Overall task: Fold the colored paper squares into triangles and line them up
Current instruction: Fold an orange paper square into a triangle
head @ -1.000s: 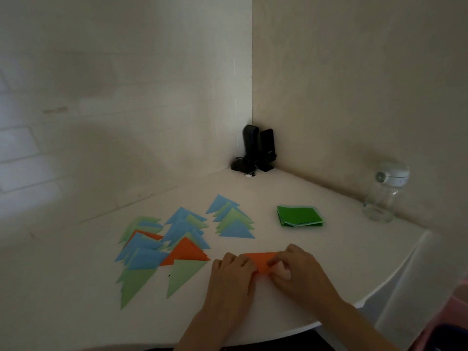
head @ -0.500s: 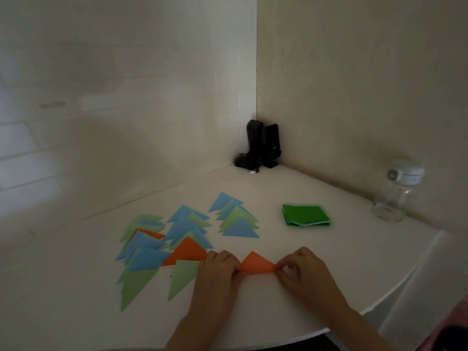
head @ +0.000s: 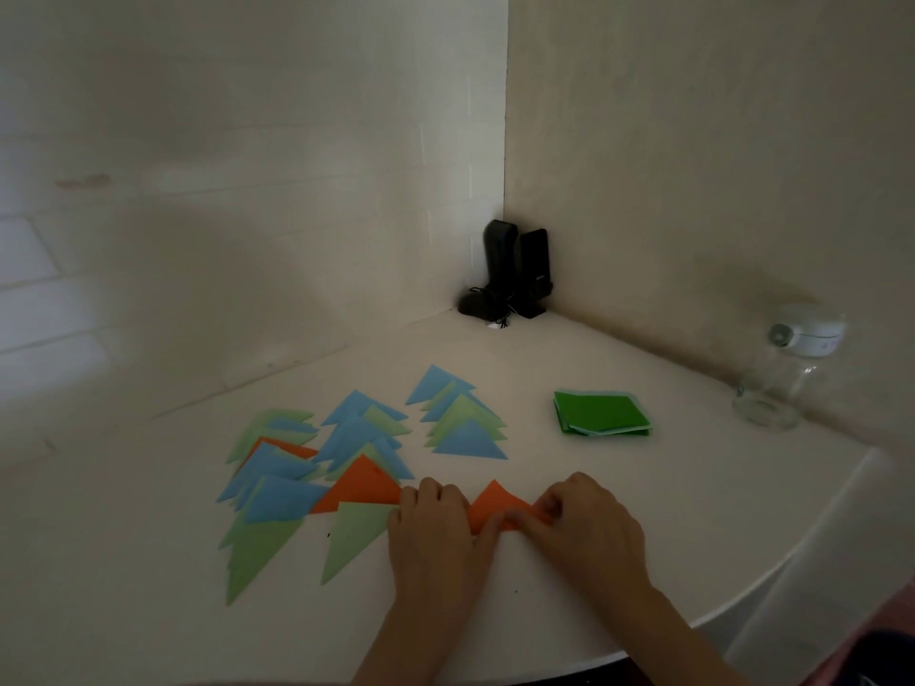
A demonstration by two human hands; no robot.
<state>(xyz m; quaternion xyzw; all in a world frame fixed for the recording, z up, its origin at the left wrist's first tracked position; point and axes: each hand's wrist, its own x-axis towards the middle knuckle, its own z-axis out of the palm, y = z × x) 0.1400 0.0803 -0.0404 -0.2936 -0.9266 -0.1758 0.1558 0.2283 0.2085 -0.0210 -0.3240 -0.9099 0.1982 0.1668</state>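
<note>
Both hands are down on one orange paper piece [head: 495, 507] near the front edge of the counter [head: 643, 537]. The left hand [head: 435, 522] has its fingers curled over the left end of the piece, knuckles up, thumb reaching in along the bottom edge, so it's gripping or pressing that end, can't say which exactly. The right hand [head: 589, 517] is bunched up tight at the right end with fingertips pinching the paper there. Only the middle of the piece shows between them, a point sticking up toward the wall.

Just left of the left hand sits the pile of finished triangles [head: 317, 467], blue, light green and a couple of orange ones, overlapping in rough rows that fan out to the left and back. One orange triangle [head: 361, 487] and a light green triangle [head: 356, 537] are touching or nearly touching the left hand's knuckles.

Further back to the right there's a stack of unfolded squares [head: 601, 413] with a dark green one on top. A clear jar with a white lid [head: 787, 373] is off by the right wall, and some black gadgets [head: 515, 274] stand in the corner
</note>
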